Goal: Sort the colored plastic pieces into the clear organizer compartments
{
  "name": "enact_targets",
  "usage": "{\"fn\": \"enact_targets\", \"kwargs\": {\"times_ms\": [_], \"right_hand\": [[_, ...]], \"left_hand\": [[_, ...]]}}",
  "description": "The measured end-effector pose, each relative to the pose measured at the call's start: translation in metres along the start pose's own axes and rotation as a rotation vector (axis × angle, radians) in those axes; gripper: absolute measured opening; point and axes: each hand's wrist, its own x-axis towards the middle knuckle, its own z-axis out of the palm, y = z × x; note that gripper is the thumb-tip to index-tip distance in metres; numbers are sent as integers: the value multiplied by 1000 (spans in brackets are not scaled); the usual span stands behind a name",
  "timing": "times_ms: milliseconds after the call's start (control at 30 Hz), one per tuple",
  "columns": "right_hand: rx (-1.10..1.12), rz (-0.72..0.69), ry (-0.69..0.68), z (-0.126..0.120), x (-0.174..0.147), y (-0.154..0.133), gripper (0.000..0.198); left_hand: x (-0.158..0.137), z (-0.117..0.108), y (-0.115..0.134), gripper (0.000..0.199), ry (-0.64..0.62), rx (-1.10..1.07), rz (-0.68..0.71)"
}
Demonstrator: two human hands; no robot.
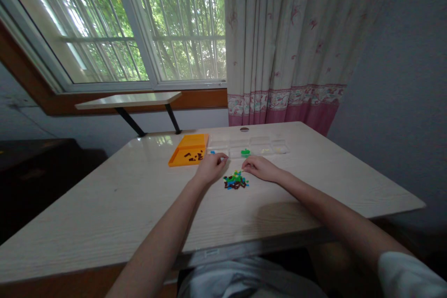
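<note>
A pale wood-grain table stands before a barred window and a floral curtain. On it, in front of the person, lies a loose pile of small pieces in green, blue, yellow and dark brown. The right hand is at the pile's far right edge, fingertips drawn together; whether they grip a piece I cannot tell. The left hand, beyond the pile's left side, has its fingers curled, their contents too small to make out. Just past both lies a clear compartmented tray, green pieces in 1 compartment. Left of it, an orange case holds brown pieces. A raised shelf stands behind, further left.
</note>
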Motion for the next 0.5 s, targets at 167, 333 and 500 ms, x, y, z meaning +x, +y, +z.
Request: {"fn": "enact_targets", "kwargs": {"times_ms": [167,333,500], "right_hand": [[-30,-15,78,1,0,-1,15],[-74,-60,110,-4,-3,-12,15],[-59,-44,144,-4,-3,-16,17]], "left_hand": [[-4,2,22,30,-112,-63,92],[-5,2,32,31,-144,-147,123],[-5,3,30,28,-127,-156,135]]}}
